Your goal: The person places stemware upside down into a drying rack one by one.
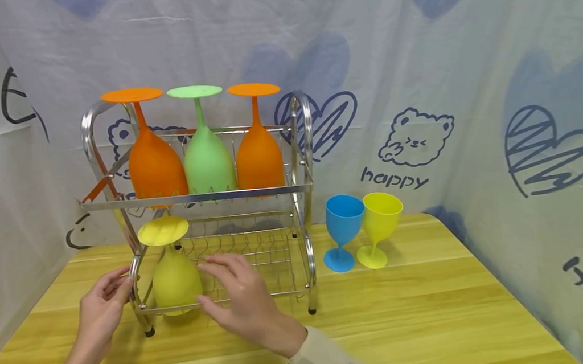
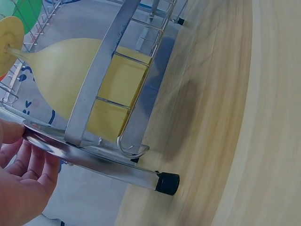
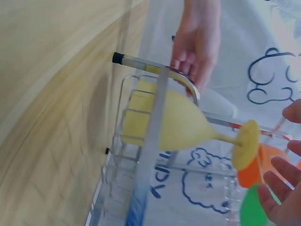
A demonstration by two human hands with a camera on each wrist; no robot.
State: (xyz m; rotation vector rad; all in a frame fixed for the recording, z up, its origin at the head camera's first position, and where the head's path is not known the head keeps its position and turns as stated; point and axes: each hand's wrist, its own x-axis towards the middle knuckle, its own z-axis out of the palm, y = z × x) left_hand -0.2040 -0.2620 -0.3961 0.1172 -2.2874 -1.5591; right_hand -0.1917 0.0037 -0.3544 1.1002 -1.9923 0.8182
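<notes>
A yellow goblet [image 1: 177, 279] stands upside down on the lower shelf of a two-tier metal rack [image 1: 195, 198], at its left end. My left hand [image 1: 105, 305] grips the rack's left front leg; the left wrist view shows the fingers [image 2: 35, 165] around the bent tube. Just right of the yellow goblet is my right hand [image 1: 244, 297], fingers spread and holding nothing; the right wrist view shows them apart from the goblet [image 3: 183, 120]. Two orange goblets [image 1: 156, 164] [image 1: 259, 156] and a light green goblet [image 1: 209, 160] rest upside down on the upper shelf.
Right of the rack, a blue goblet [image 1: 345, 223] and another yellow goblet [image 1: 380, 218] stand upright, side by side, on the wooden table [image 1: 410, 321]. A patterned white cloth [image 1: 405, 53] hangs behind and along both sides.
</notes>
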